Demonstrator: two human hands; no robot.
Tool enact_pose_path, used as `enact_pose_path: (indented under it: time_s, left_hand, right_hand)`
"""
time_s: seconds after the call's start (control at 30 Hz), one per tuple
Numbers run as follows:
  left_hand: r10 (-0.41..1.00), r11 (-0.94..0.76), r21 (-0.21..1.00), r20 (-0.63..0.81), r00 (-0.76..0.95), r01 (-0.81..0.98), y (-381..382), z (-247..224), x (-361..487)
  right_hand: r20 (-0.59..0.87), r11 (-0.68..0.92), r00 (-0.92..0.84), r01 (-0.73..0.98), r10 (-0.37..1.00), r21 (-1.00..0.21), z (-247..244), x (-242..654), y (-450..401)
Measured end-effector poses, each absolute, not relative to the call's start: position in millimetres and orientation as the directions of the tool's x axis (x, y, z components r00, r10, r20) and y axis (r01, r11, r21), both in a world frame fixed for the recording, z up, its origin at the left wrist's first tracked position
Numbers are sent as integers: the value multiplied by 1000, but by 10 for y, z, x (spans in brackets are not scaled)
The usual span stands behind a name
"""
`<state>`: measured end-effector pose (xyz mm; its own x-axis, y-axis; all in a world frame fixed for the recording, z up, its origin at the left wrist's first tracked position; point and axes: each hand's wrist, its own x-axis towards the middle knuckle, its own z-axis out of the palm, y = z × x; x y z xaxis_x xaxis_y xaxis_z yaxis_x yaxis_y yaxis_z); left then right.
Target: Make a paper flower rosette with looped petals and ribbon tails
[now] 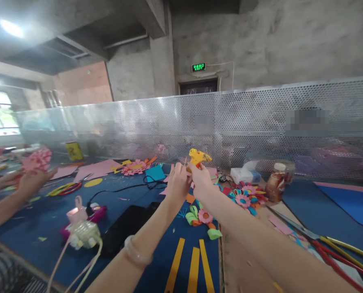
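A yellow hot glue gun (199, 156) is held up above the far part of the table, with my right hand (201, 179) closed around it. Right beside it, my left hand (179, 181) is closed, its fingers bent together near the glue gun; what they pinch is hidden. Below my hands lies a paper flower (205, 216) with a pink bloom and green and orange loops. Three yellow paper strips (193, 268) rest on the blue tabletop between my forearms.
Scissors (309, 234) with red and yellow handles lie at right, near a brown bottle (276, 183) and more paper flowers (244, 199). At left are a power strip with plugs (83, 228), a black object (129, 228) and a co-worker's hands (31, 181). A perforated metal screen (169, 122) stands behind.
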<state>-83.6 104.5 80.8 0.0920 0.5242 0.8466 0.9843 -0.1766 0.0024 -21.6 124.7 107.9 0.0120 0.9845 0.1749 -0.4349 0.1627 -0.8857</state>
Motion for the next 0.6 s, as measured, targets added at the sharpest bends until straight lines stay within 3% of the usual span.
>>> enact_pose_path:
  time_s: [0.13, 0.3, 0.47, 0.6]
  left_hand:
    - [530, -285, 101, 845, 69, 953, 865, 721, -826]
    - [532, -403, 210, 846, 42, 891, 484, 717, -928]
    - [723, -575, 595, 691, 9, 561, 95, 726, -1232]
    - [767, -562, 645, 641, 35, 519, -100, 777, -1396]
  right_hand:
    - [120, 92, -27, -484, 992, -870, 1072, -208, 1229]
    - [154, 92, -63, -565, 986, -820, 1093, -133, 1133]
    - [220, 93, -141, -601, 965, -794, 1252, 56, 750]
    - [245, 56, -282, -543, 928, -838, 1412, 249, 229]
